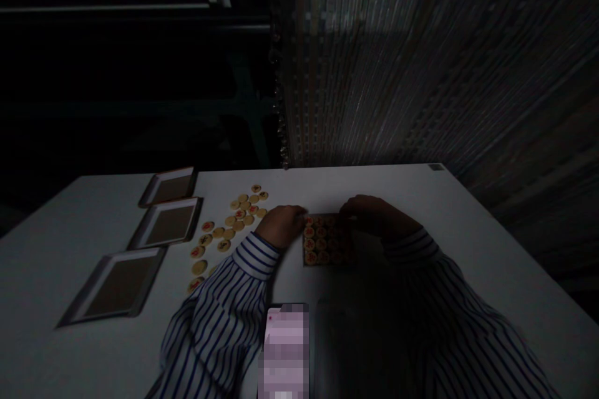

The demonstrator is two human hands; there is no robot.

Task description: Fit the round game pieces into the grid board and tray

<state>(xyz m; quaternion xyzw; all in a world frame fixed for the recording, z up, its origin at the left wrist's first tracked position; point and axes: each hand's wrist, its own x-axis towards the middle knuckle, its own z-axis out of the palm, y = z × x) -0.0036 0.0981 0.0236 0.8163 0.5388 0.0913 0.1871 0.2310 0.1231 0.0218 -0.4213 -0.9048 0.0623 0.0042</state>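
A small shallow box [354, 257] lies on the table between my hands, with rows of round Chinese chess pieces [321, 244] in it, red characters showing on several. My left hand [282, 224] is at its far left corner, fingers bent and closed on the edge. My right hand [374, 215] curls in from the other side at the far right corner, fingertips at the rim. Shadow hides the box's right side and part of the right fingers. Loose Chinese chess pieces [239, 214] lie scattered left of my left hand, some face up with red or dark characters, others blank side up.
Three shallow open trays or lids [122, 283] lie along the left of the white table [374, 182]. A phone [286, 349] with a lit, blurred screen is at the near edge between my sleeves. A bead or string curtain [355, 75] hangs behind the table.
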